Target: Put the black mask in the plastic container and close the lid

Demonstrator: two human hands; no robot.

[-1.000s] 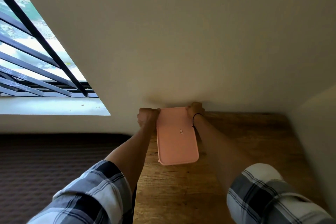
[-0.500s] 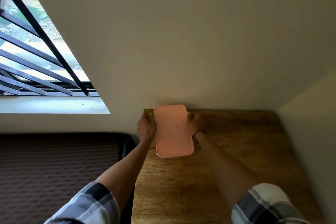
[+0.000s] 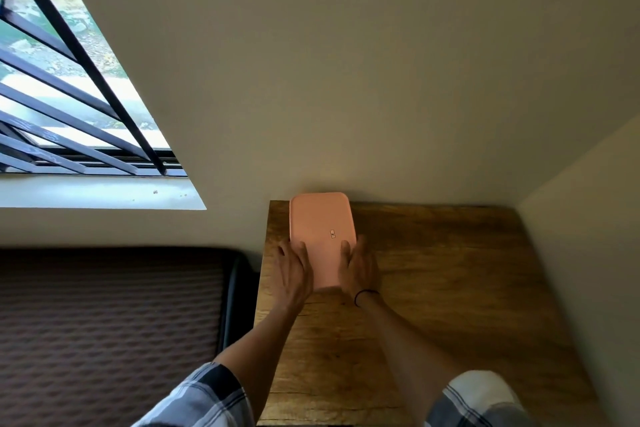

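Note:
A pink plastic container with its lid on lies flat at the far left corner of the wooden table, its far end against the wall. My left hand rests flat on its near left corner, and my right hand on its near right corner, fingers spread over the lid. A black band circles my right wrist. The black mask is not visible anywhere; the lid hides the inside of the container.
The table sits in a corner, with walls behind it and to its right. Left of the table lies a dark quilted mattress. A barred window fills the upper left.
Both hands have slid from the container's far end, along its sides, to its near end. The container has stayed flat on the table near the wall.

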